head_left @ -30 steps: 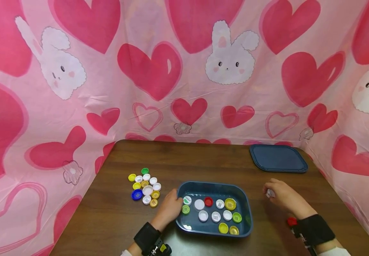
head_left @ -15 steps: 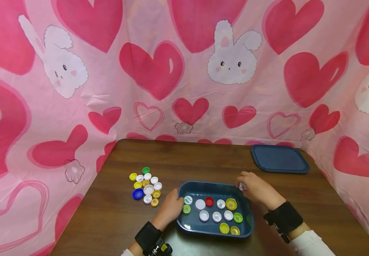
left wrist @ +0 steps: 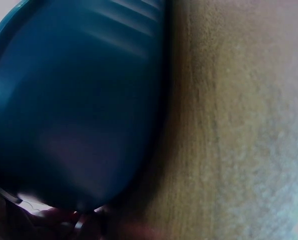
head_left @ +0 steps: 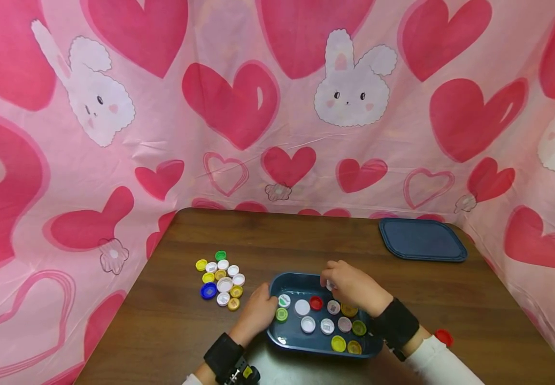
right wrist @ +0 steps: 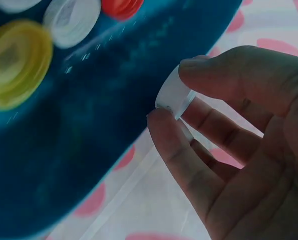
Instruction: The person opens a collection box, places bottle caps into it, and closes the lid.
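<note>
Over the far side of the blue tray (head_left: pixel 301 341), we saw the R hand (head_left: pixel 352 283) w/ a white cap (right wrist: pixel 173 94) pinched btwn thumb & fingertip, other fingers loosely bent. A sec earlier it was out over the table, R of the tray; half a sec ago, at the far R corner. Now it partly hid the big yellow cap (head_left: pixel 347 310) under it. To that hand's R, by the sleeve, a red cap (head_left: pixel 444 337) on the table showed again, having been out of sight ½ sec ago. The L hand (head_left: pixel 258 309) hadn't moved from the tray's L end, thumb & fingers clamped on the rim. Beyond it, to its L, the loose caps (head_left: pixel 224 285) lay as before.
</note>
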The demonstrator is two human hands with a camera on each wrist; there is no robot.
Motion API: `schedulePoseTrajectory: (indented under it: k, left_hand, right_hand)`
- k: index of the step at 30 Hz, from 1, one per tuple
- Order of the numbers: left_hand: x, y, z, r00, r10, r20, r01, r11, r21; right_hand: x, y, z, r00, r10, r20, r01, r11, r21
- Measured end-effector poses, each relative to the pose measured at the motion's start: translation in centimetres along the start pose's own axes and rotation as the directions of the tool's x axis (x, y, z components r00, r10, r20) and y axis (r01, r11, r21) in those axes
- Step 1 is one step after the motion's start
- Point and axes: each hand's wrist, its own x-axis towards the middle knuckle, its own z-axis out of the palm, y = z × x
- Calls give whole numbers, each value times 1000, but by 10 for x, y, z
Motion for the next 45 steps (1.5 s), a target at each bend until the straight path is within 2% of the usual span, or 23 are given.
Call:
schedulePoseTrajectory:
  k: [8,12,22,37,45]
  left_hand:
    - [-1,1,-1,999,35,-18,-34,999,24]
    - [-1,1,-1,999,35,-14,-35,999,23]
    - [0,-2,-1,999,38,3,-38,999,4]
    - [0,1,-2,999,40,9,-40,999,9]
    - [0,-1,-2,999,51,-5,-51,998,22]
  right_hand:
    - [11,-22,15,995,-92,27,92,996,4]
    - [17,-32,24,992,-118,51,119,993,-27]
    - [25,-43,40,987,-104,122,112,992,-63]
    - [30,-40,49,985,-134,106,141,988,-66]
    - [27,-40,42,986,-118,114,124,991,-46]
